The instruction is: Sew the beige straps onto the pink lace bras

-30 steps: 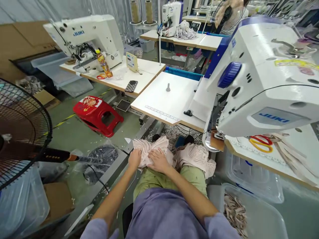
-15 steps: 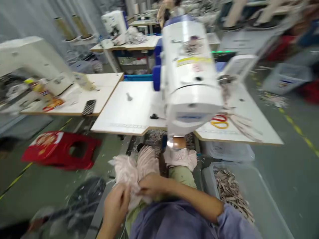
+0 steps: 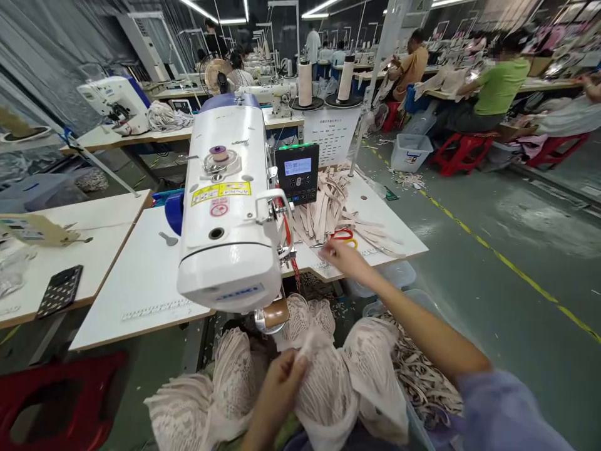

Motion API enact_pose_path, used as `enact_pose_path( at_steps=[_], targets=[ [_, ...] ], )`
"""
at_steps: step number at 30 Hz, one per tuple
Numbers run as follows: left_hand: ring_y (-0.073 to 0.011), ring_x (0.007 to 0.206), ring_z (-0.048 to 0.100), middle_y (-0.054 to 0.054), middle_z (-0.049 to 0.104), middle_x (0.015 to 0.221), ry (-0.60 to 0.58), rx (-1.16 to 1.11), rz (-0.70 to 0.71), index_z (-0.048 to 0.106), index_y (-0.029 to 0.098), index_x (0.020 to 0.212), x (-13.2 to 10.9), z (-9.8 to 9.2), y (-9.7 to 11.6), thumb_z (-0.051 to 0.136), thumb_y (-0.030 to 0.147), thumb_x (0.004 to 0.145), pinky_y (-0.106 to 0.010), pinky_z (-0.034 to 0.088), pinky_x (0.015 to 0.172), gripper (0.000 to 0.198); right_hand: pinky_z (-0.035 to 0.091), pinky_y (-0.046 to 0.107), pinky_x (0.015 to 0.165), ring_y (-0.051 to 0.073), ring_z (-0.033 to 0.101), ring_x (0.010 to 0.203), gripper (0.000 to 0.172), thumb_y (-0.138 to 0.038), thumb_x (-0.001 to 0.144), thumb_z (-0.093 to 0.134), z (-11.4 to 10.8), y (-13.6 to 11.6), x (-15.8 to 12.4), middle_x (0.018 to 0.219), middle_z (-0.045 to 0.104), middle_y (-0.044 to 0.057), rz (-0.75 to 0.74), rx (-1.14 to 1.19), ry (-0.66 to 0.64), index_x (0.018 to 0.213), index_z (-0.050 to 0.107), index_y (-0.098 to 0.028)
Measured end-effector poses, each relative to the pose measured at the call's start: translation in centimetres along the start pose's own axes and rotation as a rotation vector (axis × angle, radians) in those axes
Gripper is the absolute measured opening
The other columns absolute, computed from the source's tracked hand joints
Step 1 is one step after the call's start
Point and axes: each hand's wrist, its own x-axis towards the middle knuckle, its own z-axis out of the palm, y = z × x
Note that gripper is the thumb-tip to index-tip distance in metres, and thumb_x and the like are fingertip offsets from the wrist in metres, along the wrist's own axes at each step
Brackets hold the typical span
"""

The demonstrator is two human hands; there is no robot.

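My left hand [image 3: 282,379] pinches the upper edge of a pale pink lace bra [image 3: 326,391] over my lap; its two rounded cups hang to the right. More lace bra cups [image 3: 232,369] lie at my left, and others [image 3: 307,319] rest just below the sewing machine [image 3: 230,250]. My right hand [image 3: 345,258] reaches over the table's front edge with its fingers drawn together. Its fingertips are at the lower ends of a bundle of pale fabric straps [image 3: 322,210]; whatever they grip is too small to make out. Red-and-yellow scissors [image 3: 345,236] lie just behind this hand.
A lit control panel [image 3: 297,173] stands beside the machine. At my right, a clear bin [image 3: 417,432] holds fabric scraps. A red stool [image 3: 61,401] is at lower left, and a phone [image 3: 61,291] lies on the left table. Several people work at machines farther back.
The view has swung right and up. My right hand has left the fabric on my lap and moved to the straps on the table. My left hand now holds up a bra.
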Motion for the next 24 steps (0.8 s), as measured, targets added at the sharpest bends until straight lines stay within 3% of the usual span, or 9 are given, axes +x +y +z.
enact_pose_path(
  at_steps=[2, 4, 6, 9, 13, 16, 19, 22, 24],
  targets=[
    [-0.0219, 0.074, 0.056, -0.004, 0.062, 0.071, -0.03, 0.096, 0.05, 0.067, 0.021, 0.076, -0.4, 0.8, 0.5, 0.056, 0.073, 0.08, -0.028, 0.046, 0.067, 0.053, 0.046, 0.041, 0.092, 0.026, 0.058, 0.107, 0.026, -0.038, 0.096, 0.053, -0.4, 0.1, 4.2, 0.113, 0.065, 0.012, 0.102, -0.006, 0.14, 0.103, 0.064, -0.015],
    [-0.0213, 0.073, 0.055, -0.003, 0.06, 0.07, 0.043, 0.141, 0.116, 0.063, 0.022, 0.072, -1.0, 1.0, 0.8, 0.051, 0.074, 0.083, -0.028, 0.045, 0.068, 0.054, 0.044, 0.039, 0.089, 0.027, 0.057, 0.104, 0.024, -0.036, 0.093, 0.055, -0.4, 0.1, 7.0, 0.104, 0.067, 0.013, 0.165, 0.025, 0.224, 0.088, 0.064, -0.014],
    [-0.0201, 0.07, 0.055, -0.003, 0.058, 0.069, 0.156, 0.149, 0.153, 0.06, 0.023, 0.069, -1.5, 0.7, 0.8, 0.046, 0.072, 0.087, -0.027, 0.045, 0.066, 0.054, 0.042, 0.036, 0.085, 0.027, 0.057, 0.1, 0.025, -0.036, 0.091, 0.054, -0.2, 0.1, 8.2, 0.097, 0.069, 0.012, 0.18, 0.094, 0.283, 0.079, 0.062, -0.015],
    [-0.0201, 0.071, 0.058, -0.003, 0.061, 0.072, 0.25, 0.149, 0.164, 0.062, 0.023, 0.076, -1.6, 0.0, 0.5, 0.046, 0.066, 0.091, -0.027, 0.047, 0.067, 0.048, 0.043, 0.031, 0.077, 0.023, 0.057, 0.094, 0.032, -0.042, 0.093, 0.046, -0.2, 0.0, 7.7, 0.095, 0.069, 0.01, 0.137, 0.248, 0.353, 0.081, 0.061, -0.016],
    [-0.0225, 0.085, 0.067, -0.008, 0.071, 0.093, 0.259, 0.204, 0.287, 0.065, 0.02, 0.11, -1.1, -0.9, 1.1, 0.053, 0.051, 0.093, -0.03, 0.054, 0.074, 0.038, 0.042, 0.025, 0.056, 0.014, 0.054, 0.064, 0.041, -0.057, 0.092, 0.043, -0.2, -0.5, 3.2, 0.083, 0.069, 0.005, 0.049, 0.464, 0.271, 0.089, 0.059, -0.019],
    [-0.0217, 0.088, 0.069, -0.009, 0.073, 0.096, 0.22, 0.291, 0.43, 0.068, 0.019, 0.108, -1.3, -1.2, 2.6, 0.049, 0.038, 0.097, -0.029, 0.054, 0.076, 0.029, 0.04, 0.024, 0.048, 0.012, 0.052, 0.053, 0.042, -0.061, 0.083, 0.058, 0.6, -1.4, -2.7, 0.08, 0.07, 0.002, -0.001, 0.619, 0.132, 0.098, 0.056, -0.022],
    [-0.0224, 0.09, 0.067, -0.009, 0.072, 0.098, 0.153, 0.329, 0.467, 0.067, 0.018, 0.114, -1.7, -0.9, 4.3, 0.052, 0.037, 0.094, -0.031, 0.052, 0.079, 0.031, 0.044, 0.023, 0.049, 0.013, 0.06, 0.058, 0.057, -0.049, 0.073, 0.077, 1.8, -2.5, -9.4, 0.087, 0.073, 0.001, -0.051, 0.881, -0.08, 0.118, 0.051, -0.027],
    [-0.0175, 0.072, 0.062, -0.005, 0.069, 0.08, 0.048, 0.348, 0.403, 0.07, 0.016, 0.097, -1.8, 0.1, 5.4, 0.056, 0.039, 0.093, -0.026, 0.048, 0.066, 0.027, 0.05, 0.023, 0.057, 0.015, 0.066, 0.071, 0.067, -0.036, 0.071, 0.082, 2.8, -3.0, -14.0, 0.089, 0.074, 0.001, -0.013, 0.97, -0.202, 0.128, 0.047, -0.029],
    [-0.0144, 0.063, 0.059, -0.002, 0.066, 0.069, 0.02, 0.32, 0.359, 0.07, 0.016, 0.081, -1.6, 0.8, 6.2, 0.049, 0.036, 0.097, -0.023, 0.044, 0.06, 0.034, 0.049, 0.022, 0.057, 0.013, 0.064, 0.068, 0.05, -0.035, 0.073, 0.08, 3.2, -3.0, -15.1, 0.082, 0.072, 0.0, 0.022, 0.94, -0.29, 0.118, 0.058, -0.026]
  ],
)
